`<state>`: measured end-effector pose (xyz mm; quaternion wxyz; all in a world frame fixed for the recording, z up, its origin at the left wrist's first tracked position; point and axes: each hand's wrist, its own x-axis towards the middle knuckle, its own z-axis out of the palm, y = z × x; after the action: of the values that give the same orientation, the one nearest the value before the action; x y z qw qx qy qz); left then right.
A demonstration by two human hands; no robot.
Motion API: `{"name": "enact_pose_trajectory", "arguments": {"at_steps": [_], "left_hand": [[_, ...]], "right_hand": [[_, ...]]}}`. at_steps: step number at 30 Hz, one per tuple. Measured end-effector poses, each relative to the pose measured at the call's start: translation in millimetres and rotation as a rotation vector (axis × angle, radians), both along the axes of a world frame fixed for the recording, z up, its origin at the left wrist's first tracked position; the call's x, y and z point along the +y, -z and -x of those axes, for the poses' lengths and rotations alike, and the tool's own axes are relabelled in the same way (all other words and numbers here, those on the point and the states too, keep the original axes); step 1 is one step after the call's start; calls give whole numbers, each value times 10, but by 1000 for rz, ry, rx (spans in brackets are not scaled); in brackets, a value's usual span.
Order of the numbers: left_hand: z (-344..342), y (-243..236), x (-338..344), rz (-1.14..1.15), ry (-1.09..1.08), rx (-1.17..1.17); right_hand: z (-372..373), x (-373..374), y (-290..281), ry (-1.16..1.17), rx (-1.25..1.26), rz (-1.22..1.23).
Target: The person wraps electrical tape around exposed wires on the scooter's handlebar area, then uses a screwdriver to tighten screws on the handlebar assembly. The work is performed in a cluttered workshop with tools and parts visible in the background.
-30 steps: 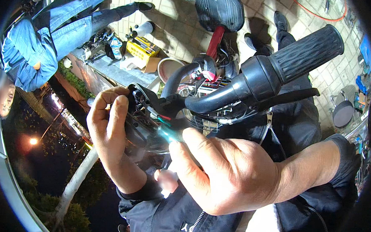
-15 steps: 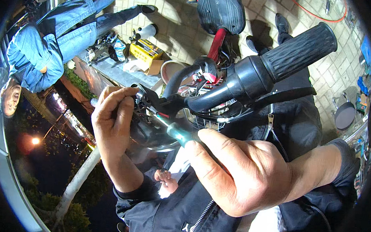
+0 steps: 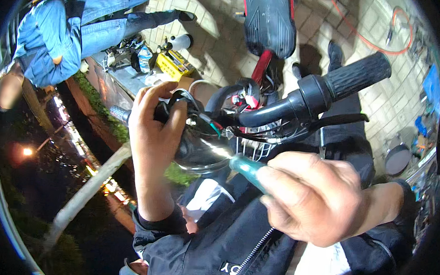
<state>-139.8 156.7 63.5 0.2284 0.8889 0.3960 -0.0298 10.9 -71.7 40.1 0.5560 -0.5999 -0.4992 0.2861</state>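
My left hand [image 3: 155, 139] is closed round a small black housing [image 3: 162, 111] at the middle of the handlebar [image 3: 273, 111]. Thin coloured wires [image 3: 212, 125] come out beside it. In my right hand [image 3: 318, 200] is a screwdriver [image 3: 250, 173] with a see-through teal handle, its shaft pointing up and left. The shaft is blurred by motion, and its tip is apart from the housing. Below the wires sits a rounded, shiny dark part [image 3: 199, 154]. The handlebar's right end carries a ribbed black grip [image 3: 360, 76] and a black brake lever [image 3: 340, 122].
A black seat [image 3: 269, 25] on a red post [image 3: 261, 67] stands beyond the handlebar. At the far left is a person in denim [image 3: 50, 44]. A yellow box [image 3: 173, 65] and a white cylinder [image 3: 179, 42] are nearby. An orange hose [image 3: 359, 38] lies on the paving.
My right hand has drawn the screwdriver back, down and to the right, from the housing. My left fingers have wrapped further round the housing. The whole view has shifted a little.
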Motion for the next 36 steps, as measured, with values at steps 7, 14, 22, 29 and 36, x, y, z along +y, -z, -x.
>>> {"name": "enact_pose_trajectory", "arguments": {"at_steps": [7,14,22,29,36], "left_hand": [[95,8,-167,-142,-73,10],[189,-92,-601,-135,-319,58],[64,-19,-964,-194,-746,49],[93,-28,-985,-212,-783,-43],[115,24,-992,-195,-818,-76]], "right_hand": [[-907,124,-400,-121,-250,163],[-1226,1097,-250,-445,-137,143],[-1099,1869,114,-693,-30,-182],[-764,2039,291,-853,-17,-174],[-721,2022,410,-817,41,-225]]}}
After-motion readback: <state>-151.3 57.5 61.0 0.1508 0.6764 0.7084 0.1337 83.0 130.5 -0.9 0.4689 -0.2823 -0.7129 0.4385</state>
